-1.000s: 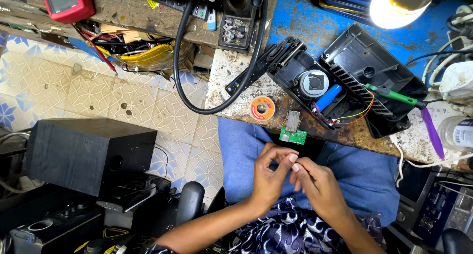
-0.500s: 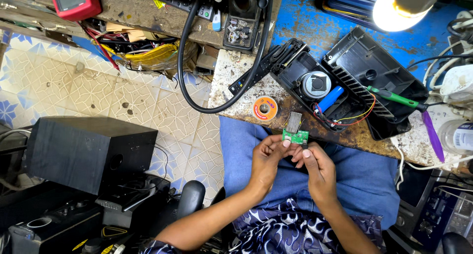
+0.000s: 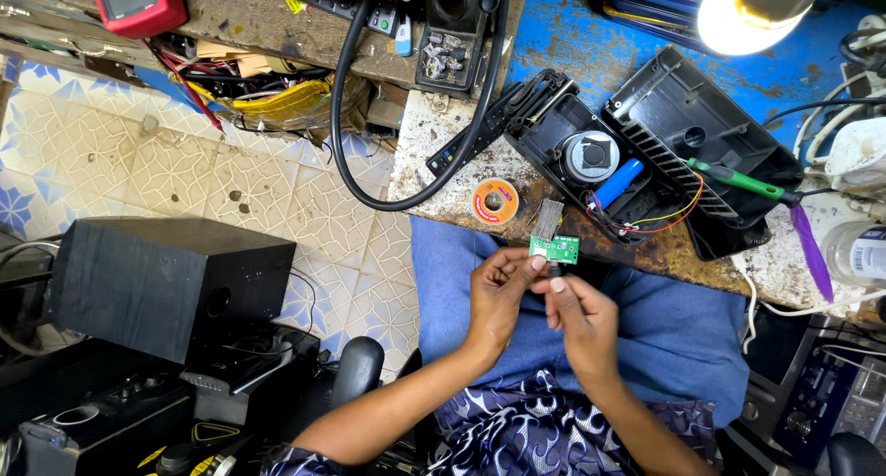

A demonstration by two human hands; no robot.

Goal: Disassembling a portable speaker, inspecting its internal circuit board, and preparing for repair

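Note:
Both hands meet over my lap in front of the workbench edge. My left hand pinches a small green circuit board by its lower left corner. My right hand touches the board's underside with thumb and forefinger. A short grey ribbon cable rises from the board's top. Just beyond, on the bench, lies an opened black plastic device casing with a blue battery cell and coloured wires inside.
An orange solder spool sits at the bench edge. A green-handled screwdriver and purple tool lie right. A thick black cable loops left. Black speaker box stands on the tiled floor. A lit lamp shines above.
My hands rose from low over my lap toward the bench edge, and the green board that lay there is now held up between my fingers.

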